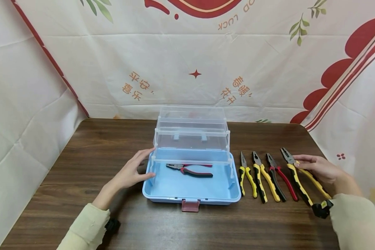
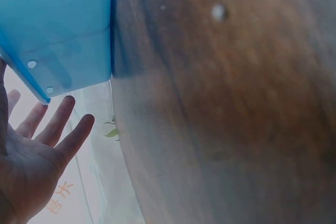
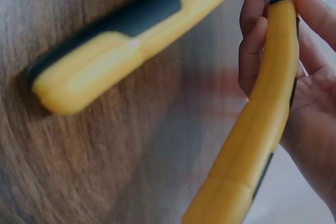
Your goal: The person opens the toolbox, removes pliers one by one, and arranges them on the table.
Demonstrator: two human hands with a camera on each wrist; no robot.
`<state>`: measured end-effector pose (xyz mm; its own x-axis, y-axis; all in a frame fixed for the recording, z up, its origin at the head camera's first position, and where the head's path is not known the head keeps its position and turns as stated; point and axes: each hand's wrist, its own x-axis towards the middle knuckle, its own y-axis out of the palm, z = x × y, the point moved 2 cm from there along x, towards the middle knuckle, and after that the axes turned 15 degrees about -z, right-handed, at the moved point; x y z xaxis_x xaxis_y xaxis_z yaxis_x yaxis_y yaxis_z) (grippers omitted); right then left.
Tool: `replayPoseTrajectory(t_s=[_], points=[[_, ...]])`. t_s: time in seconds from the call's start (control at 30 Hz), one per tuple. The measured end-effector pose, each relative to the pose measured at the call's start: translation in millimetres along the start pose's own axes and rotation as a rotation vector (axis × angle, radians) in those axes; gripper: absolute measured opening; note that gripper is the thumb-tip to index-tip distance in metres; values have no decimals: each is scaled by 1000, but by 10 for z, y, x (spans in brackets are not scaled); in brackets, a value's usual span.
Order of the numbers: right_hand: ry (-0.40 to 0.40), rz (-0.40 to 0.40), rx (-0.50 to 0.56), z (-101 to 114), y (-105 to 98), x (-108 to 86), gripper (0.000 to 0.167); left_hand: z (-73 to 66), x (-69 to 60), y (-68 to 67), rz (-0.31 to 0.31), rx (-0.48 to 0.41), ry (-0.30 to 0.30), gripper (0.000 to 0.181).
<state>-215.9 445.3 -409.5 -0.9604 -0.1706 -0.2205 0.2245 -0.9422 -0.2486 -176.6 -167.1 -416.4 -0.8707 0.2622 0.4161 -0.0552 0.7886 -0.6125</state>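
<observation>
A light-blue toolbox [image 1: 192, 192] stands in the middle of the table, its clear tiered trays [image 1: 192, 139] raised at the back. Inside lie red-and-black pliers [image 1: 197, 171], with another red handle partly hidden behind them. My left hand [image 1: 134, 170] rests against the box's left side, its fingers spread and fairly straight; the left wrist view shows the same hand [image 2: 39, 156] beside the blue wall [image 2: 58, 30]. At the far right, my right hand [image 1: 322, 168] grips yellow-and-black combination pliers [image 1: 297, 177] by one handle near the pivot. Their handles [image 3: 247, 114] stand spread apart in the right wrist view.
Between box and right hand lie yellow needle-nose pliers [image 1: 247, 175], yellow-and-black pliers [image 1: 264, 175] and red-and-black pliers [image 1: 281, 177], side by side. A red latch [image 1: 190, 206] hangs at the box's front. A printed white cloth [image 1: 181, 69] hangs behind the wooden table [image 1: 65, 194].
</observation>
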Motion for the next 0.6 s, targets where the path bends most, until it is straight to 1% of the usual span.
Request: replayPoseTrajectory(t_s=[0.13, 0.3, 0.4, 0.47, 0.53, 0.6], points=[[41, -67, -52, -50, -47, 20, 31, -1, 3, -5, -1, 3, 2, 78], [80, -110, -99, -92, -56, 63, 26, 4, 9, -8, -4, 3, 4, 78], [109, -134, -106, -114, -21, 93, 23, 8, 14, -7, -3, 4, 3, 78], [106, -145, -139, -127, -1, 103, 20, 4, 18, -5, -3, 5, 3, 78], [117, -163, -149, -135, 19, 111, 17, 0, 22, -3, -2, 2, 6, 77], [115, -177, -178, -136, 32, 119, 19, -6, 25, -2, 0, -2, 5, 77]])
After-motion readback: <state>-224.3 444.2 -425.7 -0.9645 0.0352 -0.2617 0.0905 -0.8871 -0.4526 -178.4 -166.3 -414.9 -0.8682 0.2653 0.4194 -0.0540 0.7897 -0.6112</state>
